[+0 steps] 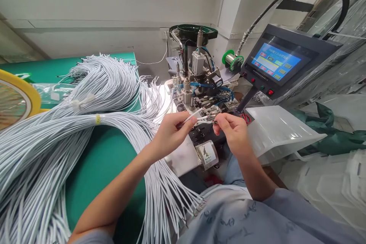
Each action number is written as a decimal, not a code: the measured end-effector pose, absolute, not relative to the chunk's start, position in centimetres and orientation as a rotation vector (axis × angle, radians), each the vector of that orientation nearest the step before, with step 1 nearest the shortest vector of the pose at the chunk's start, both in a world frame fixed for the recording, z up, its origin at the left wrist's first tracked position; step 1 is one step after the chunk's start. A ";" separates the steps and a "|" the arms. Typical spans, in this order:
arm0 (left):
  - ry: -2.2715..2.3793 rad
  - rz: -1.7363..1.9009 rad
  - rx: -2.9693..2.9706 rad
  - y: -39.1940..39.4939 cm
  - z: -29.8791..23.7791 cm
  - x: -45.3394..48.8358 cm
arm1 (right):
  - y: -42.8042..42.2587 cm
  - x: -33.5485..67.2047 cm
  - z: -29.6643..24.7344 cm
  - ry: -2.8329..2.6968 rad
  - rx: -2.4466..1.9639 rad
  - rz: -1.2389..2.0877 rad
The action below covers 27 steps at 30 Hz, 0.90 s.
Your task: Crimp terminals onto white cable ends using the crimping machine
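My left hand (174, 134) is closed around a few white cables (195, 115), whose ends stick out to the right past the thumb. My right hand (233, 131) pinches the tip of one cable between thumb and fingers; a small dark end shows there, too small to name surely. Both hands are raised in front of a bench machine (197, 91) with metal cylinders and blue air tubes. To the left, large bundles of white cables (105, 84) lie over a green table (114, 152), their loose ends hanging near my left forearm.
A control panel with a lit screen (274, 61) stands at the right, above an open translucent plastic bin (283, 126). A green wire spool (233, 60) and a vibrating bowl (193, 32) sit behind the machine. At far left is a yellow-rimmed reel (31, 91).
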<state>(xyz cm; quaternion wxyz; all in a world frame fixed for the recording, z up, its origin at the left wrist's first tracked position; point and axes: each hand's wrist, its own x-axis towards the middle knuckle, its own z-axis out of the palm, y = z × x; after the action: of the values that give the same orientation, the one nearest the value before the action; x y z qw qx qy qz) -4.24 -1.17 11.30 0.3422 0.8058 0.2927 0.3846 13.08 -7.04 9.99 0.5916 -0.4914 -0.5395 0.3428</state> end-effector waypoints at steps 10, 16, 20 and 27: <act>0.782 0.987 2.080 -1.3 11.3 -4.0 | -7.0 13.4 9.7 -1.232 -1.187 0.764; 0.711 0.946 2.102 -1.4 11.4 -3.9 | -6.7 14.1 9.6 -1.252 -1.192 0.758; 0.644 0.915 2.098 -1.3 11.4 -3.9 | -6.6 14.2 9.6 -1.274 -1.246 0.739; 0.613 0.807 2.100 -1.2 11.4 -4.0 | -6.7 14.0 9.6 -1.245 -1.274 0.750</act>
<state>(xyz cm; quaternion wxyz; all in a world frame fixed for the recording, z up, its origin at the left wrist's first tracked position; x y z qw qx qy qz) -4.00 -1.18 11.37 0.3938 0.8279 0.2417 0.3180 13.96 -6.68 9.60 0.5681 -0.5424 -0.5302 0.3192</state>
